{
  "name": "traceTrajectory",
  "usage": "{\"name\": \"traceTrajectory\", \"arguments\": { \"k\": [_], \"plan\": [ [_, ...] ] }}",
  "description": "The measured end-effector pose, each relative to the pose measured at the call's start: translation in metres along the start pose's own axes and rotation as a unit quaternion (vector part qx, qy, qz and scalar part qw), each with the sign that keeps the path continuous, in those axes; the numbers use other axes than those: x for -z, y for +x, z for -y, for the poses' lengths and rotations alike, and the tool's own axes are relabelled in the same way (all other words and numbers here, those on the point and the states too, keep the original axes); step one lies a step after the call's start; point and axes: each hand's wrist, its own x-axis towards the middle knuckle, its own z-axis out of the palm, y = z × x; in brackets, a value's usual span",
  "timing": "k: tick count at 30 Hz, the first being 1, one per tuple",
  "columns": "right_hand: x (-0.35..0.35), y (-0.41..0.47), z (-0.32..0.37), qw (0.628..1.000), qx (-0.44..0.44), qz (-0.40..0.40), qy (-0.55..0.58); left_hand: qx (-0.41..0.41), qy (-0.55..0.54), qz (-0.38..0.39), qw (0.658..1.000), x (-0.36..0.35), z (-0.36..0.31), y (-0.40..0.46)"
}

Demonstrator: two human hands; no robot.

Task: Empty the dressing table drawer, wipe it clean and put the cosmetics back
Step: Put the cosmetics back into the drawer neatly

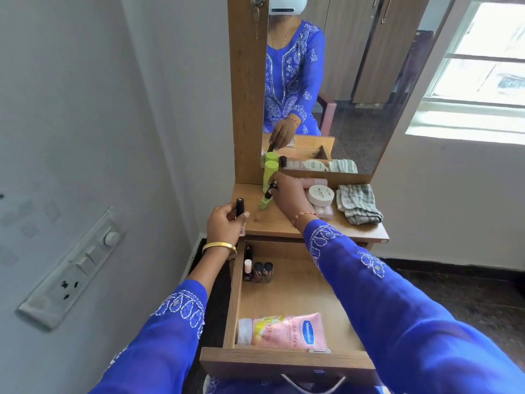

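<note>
Left hand (pixel 225 223) grips black lipstick (pixel 240 207) upright over table (pixel 284 226) edge — likely next into drawer (pixel 298 291). Right hand (pixel 287 194) pinches dark-capped tube (pixel 268 191) beside green bottle (pixel 270 173). Refill underway — lotion tube (pixel 284 331), small bottles (pixel 262 271) already inside drawer.

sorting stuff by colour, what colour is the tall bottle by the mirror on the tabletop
Light green: the tall bottle and its cap alike, shown best in the head view.

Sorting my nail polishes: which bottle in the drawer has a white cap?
The leftmost nail polish bottle, against the drawer's left wall; the two bottles beside it have dark caps.
</note>
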Motion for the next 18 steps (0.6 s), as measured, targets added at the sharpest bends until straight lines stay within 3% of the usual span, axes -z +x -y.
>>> {"name": "traceTrajectory", "arguments": {
  "k": [4,7,11,18],
  "plan": [
    [0.003,-0.027,-0.001,0.990,0.016,-0.068,0.122,0.027,-0.049,-0.008,0.998,-0.001,0.009,-0.007],
    [0.001,-0.053,-0.004,0.982,0.028,-0.069,0.174,0.046,-0.086,-0.017,0.995,-0.002,0.019,-0.017],
    [-0.010,-0.078,-0.012,0.983,0.019,-0.017,0.184,0.060,-0.103,-0.032,0.992,-0.002,0.031,-0.032],
    [-0.028,-0.089,-0.020,0.992,0.002,0.079,0.102,0.068,-0.097,-0.023,0.993,0.000,0.035,-0.039]
  ]
}}
